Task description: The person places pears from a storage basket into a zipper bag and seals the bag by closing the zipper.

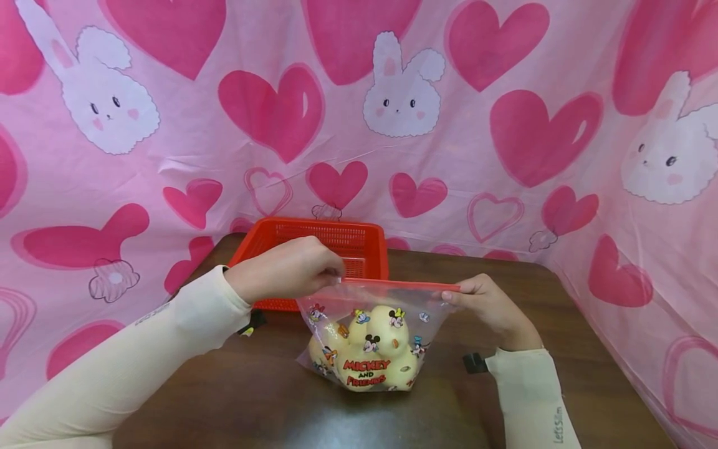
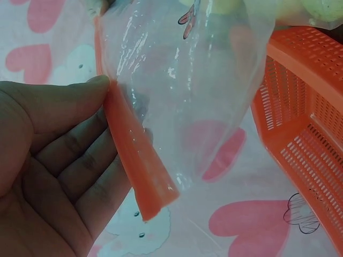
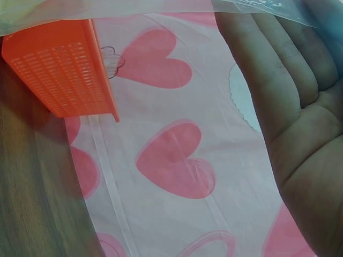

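Observation:
A clear zip bag [image 1: 367,376] printed with cartoon characters stands on the table, its red zip strip [image 1: 401,284] stretched level across the top. Several pale yellow round things [image 1: 387,327] fill its lower part; the printing and plastic partly veil them. My left hand [image 1: 291,268] pinches the strip near its left end. In the left wrist view, the thumb presses on the red strip [image 2: 136,152], whose end sticks out past the fingers. At the other top corner my right hand [image 1: 493,305] holds the strip between thumb and fingers. The right wrist view shows only part of that hand.
Behind the bag and to the left stands a red perforated plastic basket [image 1: 314,229], partly covered by my left hand. The brown wooden table [image 1: 235,393] ends at a pink cloth [image 1: 471,143] with hearts and rabbits, hanging at the back and both sides.

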The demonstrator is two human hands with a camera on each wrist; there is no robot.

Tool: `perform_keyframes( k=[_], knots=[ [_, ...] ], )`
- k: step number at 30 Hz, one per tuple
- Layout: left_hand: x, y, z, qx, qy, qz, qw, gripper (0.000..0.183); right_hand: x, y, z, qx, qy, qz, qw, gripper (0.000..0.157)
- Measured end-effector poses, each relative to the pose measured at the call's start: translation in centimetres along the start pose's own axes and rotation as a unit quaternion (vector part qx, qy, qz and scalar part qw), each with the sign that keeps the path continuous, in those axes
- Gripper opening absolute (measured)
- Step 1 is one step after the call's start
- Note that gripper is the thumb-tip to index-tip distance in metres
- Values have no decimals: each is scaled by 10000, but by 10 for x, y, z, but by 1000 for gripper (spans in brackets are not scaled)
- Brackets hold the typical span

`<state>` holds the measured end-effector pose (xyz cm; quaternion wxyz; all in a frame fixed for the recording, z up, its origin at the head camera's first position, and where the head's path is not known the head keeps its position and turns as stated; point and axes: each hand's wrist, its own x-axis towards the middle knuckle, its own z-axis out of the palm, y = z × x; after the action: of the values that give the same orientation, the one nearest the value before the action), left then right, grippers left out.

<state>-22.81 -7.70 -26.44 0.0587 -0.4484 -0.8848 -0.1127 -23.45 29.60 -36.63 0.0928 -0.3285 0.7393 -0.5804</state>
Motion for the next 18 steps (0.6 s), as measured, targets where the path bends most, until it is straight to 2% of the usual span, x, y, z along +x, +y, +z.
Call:
perform_keyframes(
  k=[8, 18],
  knots=[
    [-4, -2, 0, -4, 66, -40, 10000, 14, -1, -1, 0, -79, 114, 25, 9999, 18],
    [-11, -6, -3, -61, 75, -165, 9998, 16, 0, -3, 1, -9, 38, 16, 10000, 19]
  ],
)
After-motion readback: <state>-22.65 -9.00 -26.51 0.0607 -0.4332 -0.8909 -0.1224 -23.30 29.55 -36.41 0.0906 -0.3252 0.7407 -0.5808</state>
